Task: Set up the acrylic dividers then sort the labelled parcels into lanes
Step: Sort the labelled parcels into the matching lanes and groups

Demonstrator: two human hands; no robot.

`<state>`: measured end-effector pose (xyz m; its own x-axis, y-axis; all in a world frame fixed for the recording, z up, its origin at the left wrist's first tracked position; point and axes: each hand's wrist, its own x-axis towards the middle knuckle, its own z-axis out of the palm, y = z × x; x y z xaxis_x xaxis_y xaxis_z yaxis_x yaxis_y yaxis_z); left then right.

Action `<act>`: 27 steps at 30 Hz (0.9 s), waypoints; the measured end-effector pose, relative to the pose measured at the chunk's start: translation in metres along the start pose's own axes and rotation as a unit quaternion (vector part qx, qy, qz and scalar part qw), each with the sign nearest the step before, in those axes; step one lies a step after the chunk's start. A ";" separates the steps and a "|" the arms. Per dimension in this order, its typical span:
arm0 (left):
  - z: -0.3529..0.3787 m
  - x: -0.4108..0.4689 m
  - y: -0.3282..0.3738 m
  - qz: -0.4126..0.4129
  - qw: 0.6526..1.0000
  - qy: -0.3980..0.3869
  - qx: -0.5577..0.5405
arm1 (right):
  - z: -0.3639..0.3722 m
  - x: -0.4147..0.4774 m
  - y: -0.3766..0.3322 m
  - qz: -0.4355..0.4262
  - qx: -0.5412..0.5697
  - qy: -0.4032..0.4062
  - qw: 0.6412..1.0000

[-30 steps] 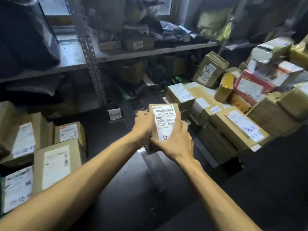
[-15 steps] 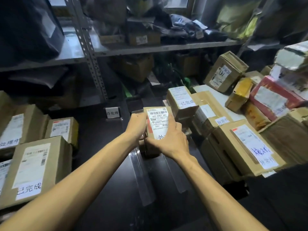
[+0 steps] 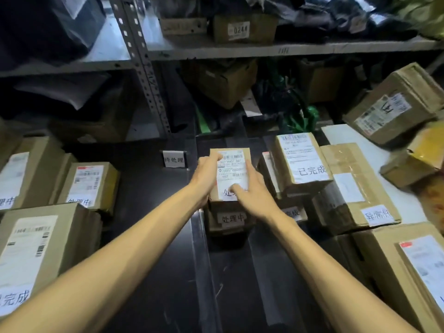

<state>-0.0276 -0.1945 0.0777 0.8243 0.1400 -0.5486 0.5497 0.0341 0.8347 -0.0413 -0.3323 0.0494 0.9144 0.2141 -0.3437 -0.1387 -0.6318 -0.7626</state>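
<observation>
- Head view: dark surface (image 3: 153, 236) across the middle, brown parcel piles (image 3: 48, 241) on both sides.
- Clear acrylic dividers (image 3: 201, 260) running front to back, a lane between them.
- Labelled parcel (image 3: 231, 164) in that lane, on top of a lower box (image 3: 230, 222) marked 处理中.
- Left grip (image 3: 206, 174) curled round the parcel's left edge; right grip (image 3: 254, 195) clasping its right side, thumb on the label.
- Small sign (image 3: 175, 159) upright just left.
</observation>
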 end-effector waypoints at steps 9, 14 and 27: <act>-0.001 -0.018 -0.011 -0.020 0.999 0.036 -0.003 | -0.025 0.003 -0.003 -0.012 0.125 -0.065 0.990; -0.006 -0.047 -0.012 0.032 0.981 0.156 0.111 | -0.037 -0.015 -0.019 -0.091 -0.007 -0.002 0.996; -0.100 -0.165 -0.031 0.149 0.940 0.218 0.216 | 0.030 -0.086 -0.127 -0.278 -0.058 -0.132 0.950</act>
<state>-0.1943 -0.1194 0.1478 0.8684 0.4748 -0.1429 0.3844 -0.4625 0.7990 -0.1140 -0.2481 0.1597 0.7048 0.7081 -0.0436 0.3938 -0.4416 -0.8062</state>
